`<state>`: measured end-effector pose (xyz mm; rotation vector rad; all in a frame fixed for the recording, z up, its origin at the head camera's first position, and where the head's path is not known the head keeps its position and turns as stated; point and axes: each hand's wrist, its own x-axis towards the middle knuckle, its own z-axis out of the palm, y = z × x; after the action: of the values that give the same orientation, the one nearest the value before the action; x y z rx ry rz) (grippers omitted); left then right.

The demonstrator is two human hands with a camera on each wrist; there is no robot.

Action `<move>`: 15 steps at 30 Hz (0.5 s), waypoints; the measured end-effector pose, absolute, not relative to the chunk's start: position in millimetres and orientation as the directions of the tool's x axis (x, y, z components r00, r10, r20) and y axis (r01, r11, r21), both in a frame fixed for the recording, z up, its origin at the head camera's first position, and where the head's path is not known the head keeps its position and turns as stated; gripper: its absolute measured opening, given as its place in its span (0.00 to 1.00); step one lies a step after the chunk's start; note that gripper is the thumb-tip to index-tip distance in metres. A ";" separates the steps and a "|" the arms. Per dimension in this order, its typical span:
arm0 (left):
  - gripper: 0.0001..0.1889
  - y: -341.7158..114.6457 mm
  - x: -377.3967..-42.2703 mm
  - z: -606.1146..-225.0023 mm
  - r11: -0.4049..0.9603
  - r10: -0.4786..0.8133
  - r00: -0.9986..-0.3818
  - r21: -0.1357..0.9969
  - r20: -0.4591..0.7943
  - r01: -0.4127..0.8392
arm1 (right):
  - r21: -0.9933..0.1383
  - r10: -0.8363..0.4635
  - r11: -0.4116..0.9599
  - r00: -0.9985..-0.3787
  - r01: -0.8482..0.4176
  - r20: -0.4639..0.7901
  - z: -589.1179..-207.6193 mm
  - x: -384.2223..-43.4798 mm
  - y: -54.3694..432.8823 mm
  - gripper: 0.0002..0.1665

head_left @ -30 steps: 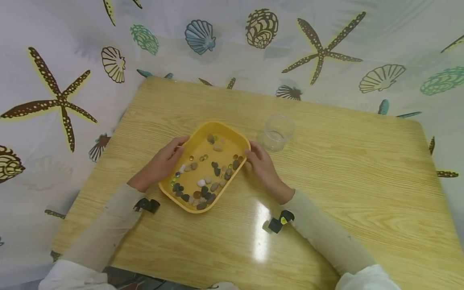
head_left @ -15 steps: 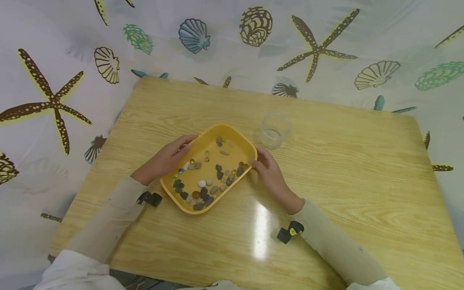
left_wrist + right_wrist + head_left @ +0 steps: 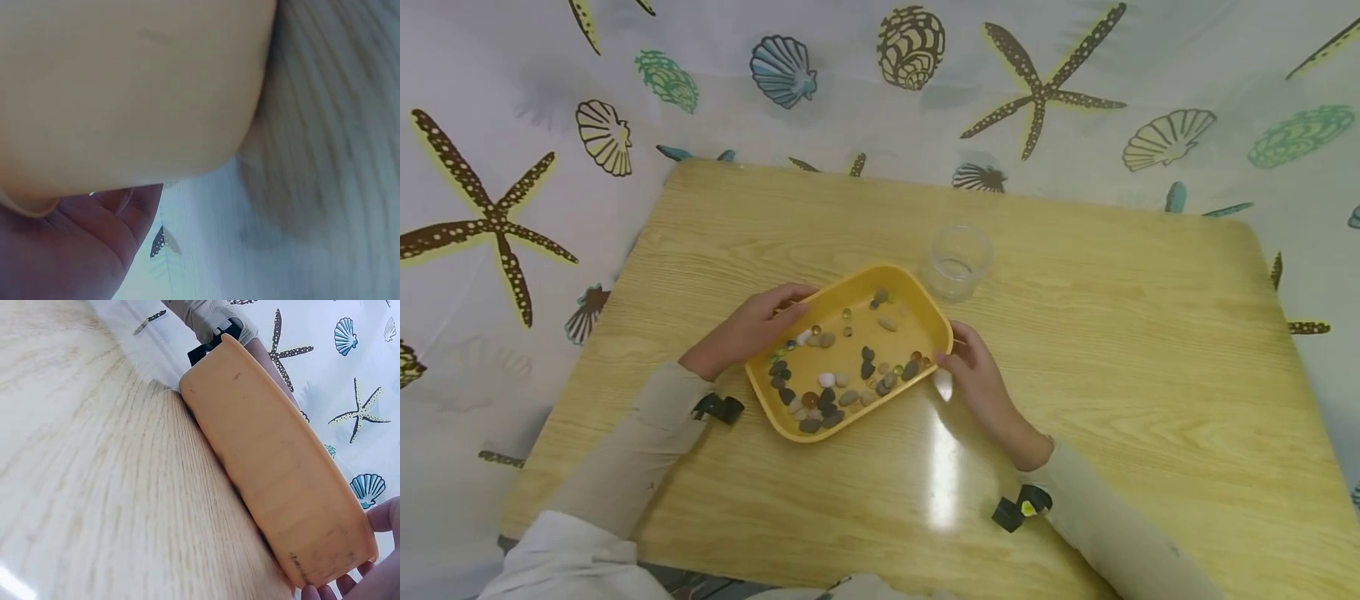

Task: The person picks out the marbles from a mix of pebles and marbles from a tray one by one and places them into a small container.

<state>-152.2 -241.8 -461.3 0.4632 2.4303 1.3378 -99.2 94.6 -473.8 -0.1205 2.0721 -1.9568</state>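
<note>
A yellow rectangular tray stands at a slant near the middle of the table, held from both sides. Several pebbles and small glass beads lie scattered in it, mostly toward the near side. My left hand grips the left rim; in the left wrist view its palm is partly hidden by the tray wall. At the right corner, my right hand holds the tray, thumb at the rim and fingertips under the edge, as the right wrist view shows. The tray's underside lies close to the tabletop.
A clear round cup stands just behind the tray's right end. The wood-grain table stretches away to the right. A curtain printed with shells and starfish hangs along the back and left edges.
The tray has turned clockwise and shifted a little to the right, with both hands staying on it. My right hand has come nearer and farther right. The head view has shifted slightly.
</note>
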 end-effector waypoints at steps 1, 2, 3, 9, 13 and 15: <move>0.20 -241.1 -152.1 -460.7 0.501 0.433 -0.893 0.856 -0.125 0.124 | -0.987 -0.253 0.087 -0.955 0.134 -0.152 -472.8 -98.1 96.1 0.28; 0.20 -240.4 -151.8 -460.3 0.498 0.436 -0.891 0.859 -0.128 0.121 | -0.986 -0.252 0.098 -0.955 0.135 -0.156 -472.0 -96.8 97.8 0.28; 0.20 -239.5 -151.6 -460.2 0.495 0.443 -0.887 0.861 -0.131 0.120 | -0.985 -0.249 0.109 -0.955 0.137 -0.160 -471.6 -95.4 99.6 0.28; 0.22 -233.1 -146.8 -458.7 0.495 0.458 -0.881 0.858 -0.123 0.138 | -0.985 -0.235 0.096 -0.958 0.145 -0.164 -470.8 -86.8 111.0 0.32; 0.23 -229.7 -139.5 -457.7 0.540 0.436 -0.891 0.829 -0.126 0.147 | -0.982 -0.230 0.076 -0.955 0.172 -0.185 -470.3 -80.0 119.3 0.34; 0.22 -227.9 -135.3 -456.4 0.558 0.420 -0.897 0.818 -0.138 0.136 | -0.981 -0.228 0.063 -0.954 0.186 -0.195 -469.6 -76.7 123.4 0.34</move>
<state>-135.3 -227.9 -456.4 0.4570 2.4785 1.2615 -76.7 123.4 -469.6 -0.0425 2.0475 -1.9647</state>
